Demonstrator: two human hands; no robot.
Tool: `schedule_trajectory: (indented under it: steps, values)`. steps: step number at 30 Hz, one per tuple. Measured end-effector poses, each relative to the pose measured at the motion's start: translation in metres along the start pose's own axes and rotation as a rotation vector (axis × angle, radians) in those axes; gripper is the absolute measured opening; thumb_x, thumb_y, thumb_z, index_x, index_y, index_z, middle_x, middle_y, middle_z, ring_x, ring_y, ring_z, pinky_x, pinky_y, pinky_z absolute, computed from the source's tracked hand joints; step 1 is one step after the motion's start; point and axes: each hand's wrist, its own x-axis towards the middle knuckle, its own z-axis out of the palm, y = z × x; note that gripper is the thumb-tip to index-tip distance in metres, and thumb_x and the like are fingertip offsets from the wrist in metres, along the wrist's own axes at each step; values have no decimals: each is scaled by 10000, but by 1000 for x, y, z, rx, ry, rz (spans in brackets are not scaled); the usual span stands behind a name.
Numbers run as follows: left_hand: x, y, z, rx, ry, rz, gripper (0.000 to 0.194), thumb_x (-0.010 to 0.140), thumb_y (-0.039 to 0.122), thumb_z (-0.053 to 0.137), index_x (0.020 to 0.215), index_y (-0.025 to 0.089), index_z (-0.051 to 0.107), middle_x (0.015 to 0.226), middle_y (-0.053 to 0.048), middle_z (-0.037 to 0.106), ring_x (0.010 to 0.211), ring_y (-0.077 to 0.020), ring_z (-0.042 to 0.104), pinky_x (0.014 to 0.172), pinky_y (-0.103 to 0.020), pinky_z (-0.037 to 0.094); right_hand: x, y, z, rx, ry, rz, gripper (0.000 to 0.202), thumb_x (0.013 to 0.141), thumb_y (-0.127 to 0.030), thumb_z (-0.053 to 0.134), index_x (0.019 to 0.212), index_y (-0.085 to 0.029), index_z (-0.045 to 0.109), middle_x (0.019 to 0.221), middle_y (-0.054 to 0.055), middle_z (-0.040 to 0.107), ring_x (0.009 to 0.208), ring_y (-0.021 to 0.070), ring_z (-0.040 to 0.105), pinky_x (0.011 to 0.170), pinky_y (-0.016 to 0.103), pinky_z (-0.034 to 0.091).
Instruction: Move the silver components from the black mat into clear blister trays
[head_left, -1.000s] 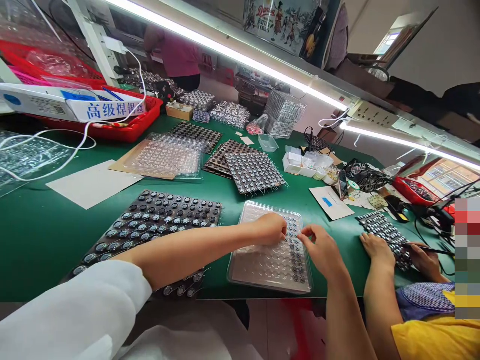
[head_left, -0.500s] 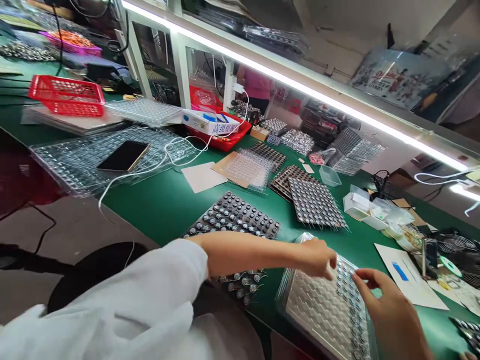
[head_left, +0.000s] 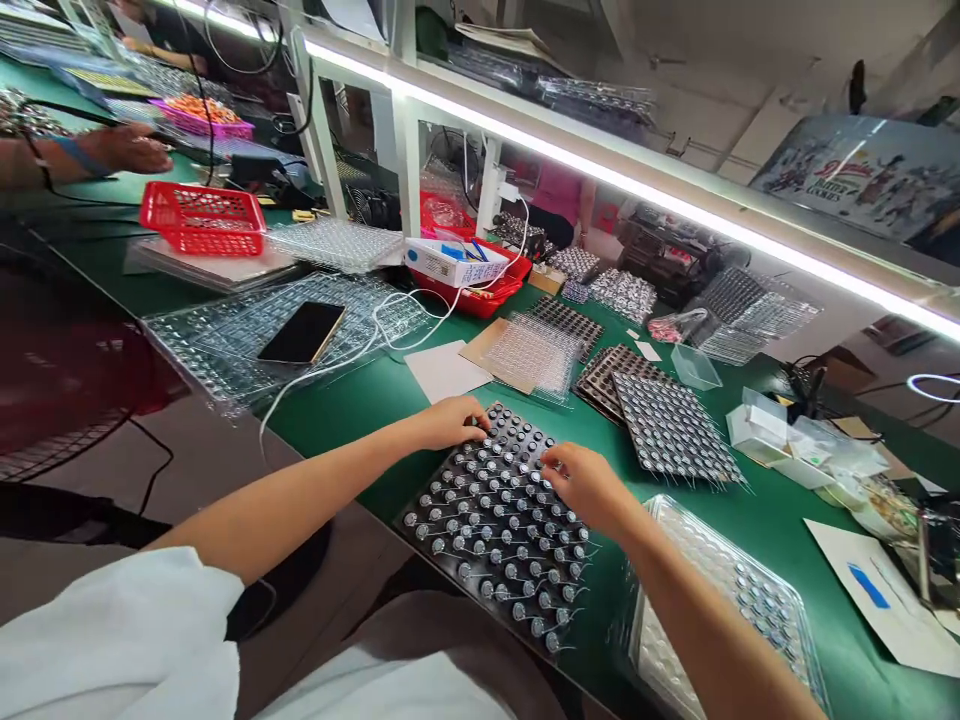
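Observation:
A dark board (head_left: 491, 520) lies in front of me, set with rows of small round silver parts that trail thin wires. My left hand (head_left: 454, 422) is at its far left edge, thumb and fingers bent together over the outer rows. Over the far right side of the same board, my right hand (head_left: 577, 475) has its fingertips pinched down among the round parts. Whatever either pinch holds is too small to make out. To the right, partly behind my right forearm, a clear plastic blister tray (head_left: 675, 570) has round silver parts in some of its pockets.
Another board of wired parts (head_left: 667, 425) rests on brown boards behind. A phone (head_left: 304, 332) lies on clear trays at left, near a white cable (head_left: 330, 368). Behind them are a red basket (head_left: 202, 220) and a white box (head_left: 454, 262). A co-worker's hand (head_left: 131, 150) shows far left.
Both hands have moved left from the blister tray to the board of wired parts. The view has shifted left, and a co-worker's hand has come into sight.

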Motion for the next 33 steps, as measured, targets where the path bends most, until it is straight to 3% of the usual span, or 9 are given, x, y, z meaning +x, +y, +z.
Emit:
schedule_trajectory:
  steps: [4, 8, 12, 15, 19, 23, 33]
  values:
    - [-5, -12, 7, -136, 32, 45, 242, 749, 369, 640, 929, 216, 692, 956, -27, 614, 854, -170, 563, 747, -253, 428, 53, -35, 22, -90, -48, -15, 194, 859, -310, 521, 970, -226, 657, 1045, 42, 661, 944, 176, 580, 782, 271, 377]
    - [-10, -16, 7, -177, 48, 70, 204, 752, 350, 634, 881, 201, 682, 944, -28, 601, 836, -164, 555, 735, -254, 427, 72, -44, 33, -140, -78, 11, 174, 847, -318, 539, 914, -205, 654, 990, 54, 667, 890, 174, 581, 731, 268, 370]
    - [-10, -12, 9, -109, 71, 70, 120, 751, 279, 614, 812, 185, 657, 883, -30, 602, 812, -168, 550, 724, -264, 417, 75, -45, 33, -187, -95, 10, 166, 847, -321, 538, 900, -209, 649, 989, 46, 670, 877, 167, 585, 713, 261, 369]
    - [-5, -10, 15, -108, 131, -4, 80, 755, 242, 581, 768, 172, 618, 799, -27, 615, 754, -171, 553, 675, -271, 410, 73, -48, 33, -238, -83, 5, 172, 854, -319, 524, 890, -202, 645, 995, 58, 667, 895, 184, 589, 718, 273, 374]
    - [0, -16, 22, -237, 267, -133, 116, 764, 272, 553, 771, 164, 597, 733, -20, 629, 685, -165, 559, 629, -271, 412, 70, -53, 34, -306, -62, -27, 181, 866, -297, 500, 901, -185, 636, 990, 84, 661, 903, 205, 591, 741, 293, 380]
    - [0, -21, 25, -366, 371, -174, 164, 749, 322, 564, 776, 163, 593, 723, -16, 632, 673, -161, 565, 620, -269, 428, 64, -55, 40, -355, -27, -82, 215, 900, -250, 433, 942, -162, 624, 1013, 115, 641, 943, 221, 574, 798, 320, 366]
    - [-2, -23, 27, -434, 355, -137, 202, 721, 357, 587, 780, 165, 605, 726, -17, 642, 664, -157, 571, 617, -270, 449, 69, -46, 43, -277, -2, -92, 133, 858, -259, 496, 864, -193, 611, 930, 50, 644, 837, 167, 578, 700, 257, 371]
